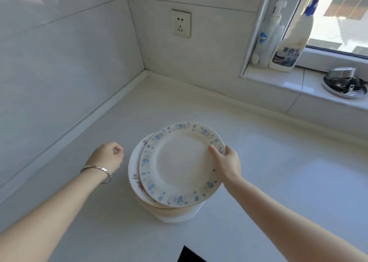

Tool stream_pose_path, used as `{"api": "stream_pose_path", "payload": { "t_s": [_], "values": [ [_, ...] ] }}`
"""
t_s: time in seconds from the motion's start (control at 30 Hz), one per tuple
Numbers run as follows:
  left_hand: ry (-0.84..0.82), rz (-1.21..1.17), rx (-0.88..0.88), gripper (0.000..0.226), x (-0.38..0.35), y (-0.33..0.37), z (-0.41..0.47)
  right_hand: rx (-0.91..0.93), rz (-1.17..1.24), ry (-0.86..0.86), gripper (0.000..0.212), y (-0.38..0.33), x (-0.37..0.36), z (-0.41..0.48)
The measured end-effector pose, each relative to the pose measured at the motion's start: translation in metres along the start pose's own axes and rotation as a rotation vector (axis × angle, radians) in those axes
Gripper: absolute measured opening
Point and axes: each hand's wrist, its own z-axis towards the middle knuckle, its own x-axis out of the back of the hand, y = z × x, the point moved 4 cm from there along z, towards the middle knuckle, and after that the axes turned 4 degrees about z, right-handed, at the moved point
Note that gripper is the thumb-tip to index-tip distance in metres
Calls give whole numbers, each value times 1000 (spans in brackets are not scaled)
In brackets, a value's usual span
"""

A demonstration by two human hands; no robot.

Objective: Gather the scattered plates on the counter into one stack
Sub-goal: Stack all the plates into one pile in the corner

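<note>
A white plate with blue flecks on its rim lies tilted on top of a stack of plates on the white counter. My right hand grips the top plate's right rim, thumb on top. The plate under it shows a reddish pattern at its left edge, and paler dishes sit below. My left hand, wearing a silver bracelet, hovers just left of the stack with its fingers curled and nothing in it.
Tiled walls meet in a corner behind, with a wall socket. On the window sill at the right stand two cleaner bottles and a metal dish holding parts. A dark edge shows at the counter's front.
</note>
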Motion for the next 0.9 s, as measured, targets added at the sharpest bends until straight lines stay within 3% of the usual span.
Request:
{"api": "stream_pose_path", "payload": {
  "t_s": [0.2,0.4,0.57,0.77,0.9],
  "values": [
    [-3,-9,1,16,-1,-7,10,9,-52,54,36,9,-22,1],
    [-1,-6,1,16,-4,-10,9,-32,48,36,23,18,-37,-7],
    [35,32,-23,16,2,-4,4,-27,-62,-9,31,19,-36,-4],
    [99,64,-242,22,0,67,-16,10,-228,-78,31,5,7,11],
    [-64,60,-446,18,-42,141,-39,-96,-517,-202,12,19,66,17]
  ]
}}
